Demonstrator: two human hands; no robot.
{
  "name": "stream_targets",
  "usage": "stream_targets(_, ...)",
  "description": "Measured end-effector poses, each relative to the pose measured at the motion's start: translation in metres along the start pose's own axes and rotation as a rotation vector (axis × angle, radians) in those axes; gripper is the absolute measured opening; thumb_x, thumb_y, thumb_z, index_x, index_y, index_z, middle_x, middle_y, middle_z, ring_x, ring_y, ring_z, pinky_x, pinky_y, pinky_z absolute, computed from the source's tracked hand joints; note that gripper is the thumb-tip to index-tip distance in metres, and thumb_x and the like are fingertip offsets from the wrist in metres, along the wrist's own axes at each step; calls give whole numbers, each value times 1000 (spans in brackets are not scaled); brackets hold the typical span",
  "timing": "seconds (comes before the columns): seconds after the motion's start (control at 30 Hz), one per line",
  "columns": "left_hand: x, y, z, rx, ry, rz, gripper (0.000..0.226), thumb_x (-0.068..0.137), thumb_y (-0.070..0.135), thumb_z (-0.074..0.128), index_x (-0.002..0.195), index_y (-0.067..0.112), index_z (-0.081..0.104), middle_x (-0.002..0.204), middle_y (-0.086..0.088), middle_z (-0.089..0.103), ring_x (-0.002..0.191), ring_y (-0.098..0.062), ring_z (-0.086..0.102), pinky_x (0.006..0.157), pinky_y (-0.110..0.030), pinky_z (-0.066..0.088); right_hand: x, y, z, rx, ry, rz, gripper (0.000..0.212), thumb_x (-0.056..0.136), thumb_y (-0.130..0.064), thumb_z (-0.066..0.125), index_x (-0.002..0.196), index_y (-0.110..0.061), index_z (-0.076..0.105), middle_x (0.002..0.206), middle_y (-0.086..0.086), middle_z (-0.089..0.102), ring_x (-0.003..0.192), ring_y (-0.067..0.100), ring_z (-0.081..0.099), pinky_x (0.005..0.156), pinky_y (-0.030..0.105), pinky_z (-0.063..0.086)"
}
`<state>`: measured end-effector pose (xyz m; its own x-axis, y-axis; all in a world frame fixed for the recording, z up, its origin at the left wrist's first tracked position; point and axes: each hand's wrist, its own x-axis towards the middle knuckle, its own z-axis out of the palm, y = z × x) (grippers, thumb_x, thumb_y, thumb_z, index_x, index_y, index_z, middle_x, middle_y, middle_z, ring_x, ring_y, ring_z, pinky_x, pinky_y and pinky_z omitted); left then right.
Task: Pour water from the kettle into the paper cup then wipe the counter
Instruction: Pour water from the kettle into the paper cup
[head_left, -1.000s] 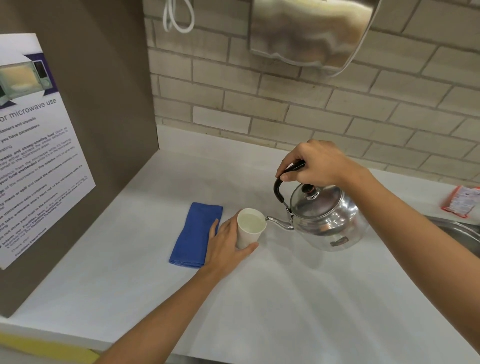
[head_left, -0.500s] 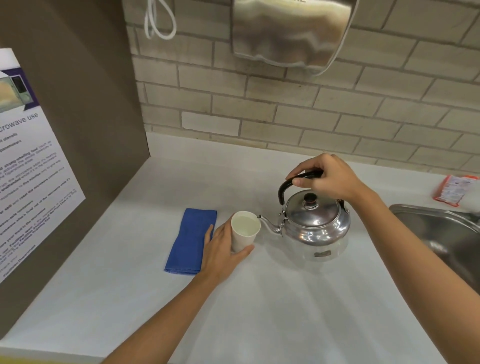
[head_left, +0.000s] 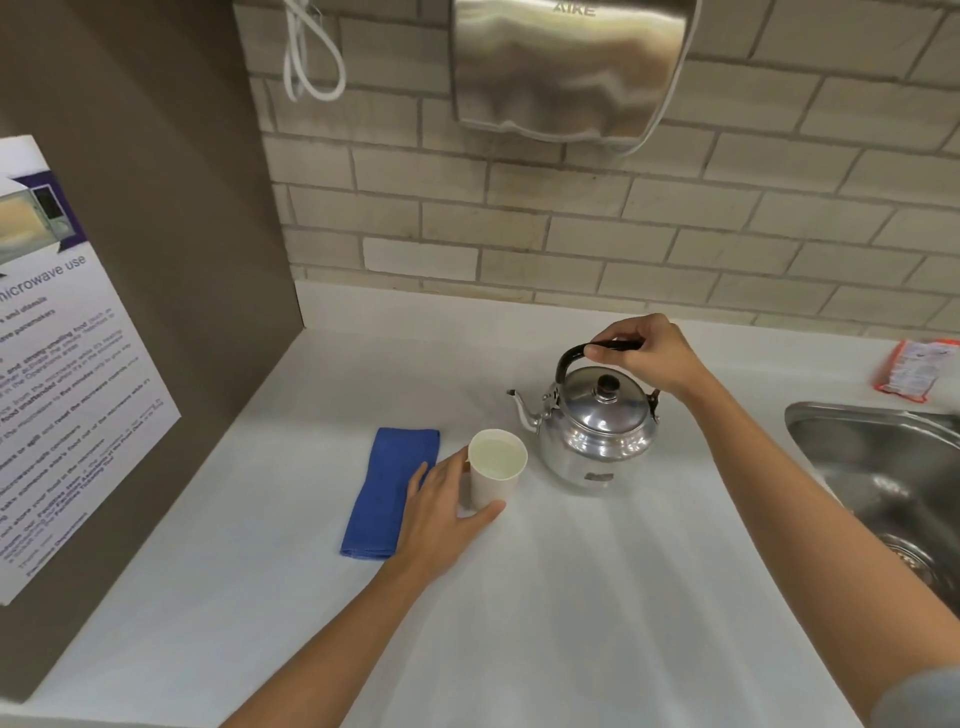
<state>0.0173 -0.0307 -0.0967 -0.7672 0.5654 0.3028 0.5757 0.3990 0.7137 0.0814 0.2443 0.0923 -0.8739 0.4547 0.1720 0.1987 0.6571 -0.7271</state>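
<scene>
A shiny steel kettle (head_left: 597, 431) stands upright on the white counter (head_left: 571, 597), its spout pointing left and back. My right hand (head_left: 649, 353) grips its black handle from above. Just left of the kettle stands a white paper cup (head_left: 493, 475) with water in it. My left hand (head_left: 441, 509) wraps around the cup's left side, thumb at the front. A folded blue cloth (head_left: 389, 488) lies flat to the left of the cup, partly under my fingers.
A steel sink (head_left: 893, 478) is sunk into the counter at the right. An orange packet (head_left: 917, 369) lies behind it. A brown panel with a microwave notice (head_left: 62, 389) walls the left side. A metal hand dryer (head_left: 566, 67) hangs on the brick wall.
The kettle went from tilted with its spout at the cup to upright on the counter, a little back and right. My left hand kept hold of the cup.
</scene>
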Motion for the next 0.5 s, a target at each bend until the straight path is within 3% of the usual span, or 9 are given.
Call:
stream_targets(0.3,-1,0,4,-6,16,0,66,82,61,63,137,32,40,126,18,55,107,18,22,119,-31,11,25,7,11,59,-24,26,17,74,-33,82,87,-22,78,87,-8,76,89,6,68,80,20,48)
stream_targets(0.5,-2,2,1,5,2,-11,66,82,61,62,138,33,39,129,19,54,109,18,21,117,-29,12,32,11,20,54,-54,48,16,74,-32,83,86,-23,78,87,-7,76,89,4,67,75,15,44)
